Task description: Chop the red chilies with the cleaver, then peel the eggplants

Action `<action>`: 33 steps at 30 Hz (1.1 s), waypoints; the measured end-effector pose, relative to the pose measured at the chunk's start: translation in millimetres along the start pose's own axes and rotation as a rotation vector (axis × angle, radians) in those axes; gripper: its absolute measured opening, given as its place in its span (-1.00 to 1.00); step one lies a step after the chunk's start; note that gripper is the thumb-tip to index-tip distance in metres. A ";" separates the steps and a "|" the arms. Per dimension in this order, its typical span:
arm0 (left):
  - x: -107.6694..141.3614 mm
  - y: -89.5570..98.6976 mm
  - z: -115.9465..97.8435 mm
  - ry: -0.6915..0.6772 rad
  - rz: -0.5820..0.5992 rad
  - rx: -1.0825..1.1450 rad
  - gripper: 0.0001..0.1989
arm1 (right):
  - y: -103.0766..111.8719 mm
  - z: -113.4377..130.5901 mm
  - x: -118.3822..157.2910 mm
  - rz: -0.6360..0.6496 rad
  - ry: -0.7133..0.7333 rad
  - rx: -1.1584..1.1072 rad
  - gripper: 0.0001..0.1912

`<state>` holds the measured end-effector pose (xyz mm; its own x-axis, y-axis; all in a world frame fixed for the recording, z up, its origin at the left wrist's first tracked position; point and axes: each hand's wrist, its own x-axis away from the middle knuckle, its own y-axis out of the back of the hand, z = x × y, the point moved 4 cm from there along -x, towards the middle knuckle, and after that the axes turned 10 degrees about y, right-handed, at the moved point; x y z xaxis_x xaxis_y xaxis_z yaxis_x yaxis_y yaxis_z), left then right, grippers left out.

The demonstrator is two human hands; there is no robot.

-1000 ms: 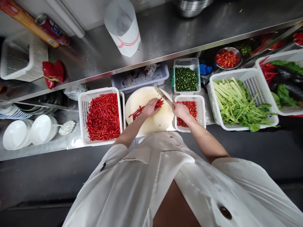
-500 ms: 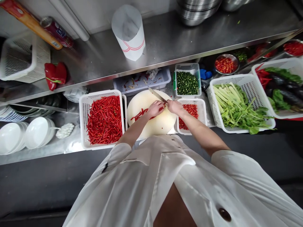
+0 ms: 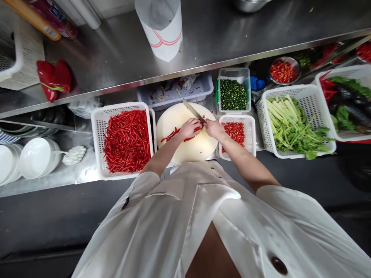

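My right hand (image 3: 213, 128) is closed round the handle of a kitchen knife (image 3: 193, 110), whose blade points away and to the left over the round cutting board (image 3: 165, 119). Close by on its left, my left hand (image 3: 189, 129) presses down on a bunch of red chilies (image 3: 174, 134), fingers curled over them. The chilies' left ends stick out from under that hand. A few cut red bits lie near the blade and on the board's front part. To the right, a small white basket (image 3: 252, 135) holds chopped red chilies (image 3: 233, 135).
A white basket (image 3: 95, 143) of whole red chilies stands left of the board. Behind are a bluish tray (image 3: 207, 87) with scraps and a clear box (image 3: 247, 92) of chopped green pieces. Rightward stands a basket (image 3: 265, 127) of green stalks. A steel shelf (image 3: 116, 58) overhangs the back.
The camera view has shifted slightly, so the shelf and its objects sit higher in the picture. Both hands keep their places at the board, the knife still in the right.
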<state>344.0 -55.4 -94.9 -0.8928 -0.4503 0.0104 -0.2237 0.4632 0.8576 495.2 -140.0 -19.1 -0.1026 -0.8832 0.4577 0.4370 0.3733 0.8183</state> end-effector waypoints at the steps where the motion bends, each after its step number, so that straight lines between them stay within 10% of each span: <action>1: 0.4 0.3 0.3 -0.011 -0.009 -0.002 -0.79 | 0.2 1.9 0.6 -0.001 0.001 0.003 -0.52; 33: 19.5 -5.1 4.2 0.047 -0.088 -0.033 -0.78 | -19.3 18.1 -1.2 -0.029 -0.055 -0.033 -0.45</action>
<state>326.1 -63.3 -101.3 -0.8505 -0.5243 -0.0423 -0.2870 0.3951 0.8727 470.6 -141.0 -29.2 -0.1640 -0.8764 0.4528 0.4620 0.3374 0.8202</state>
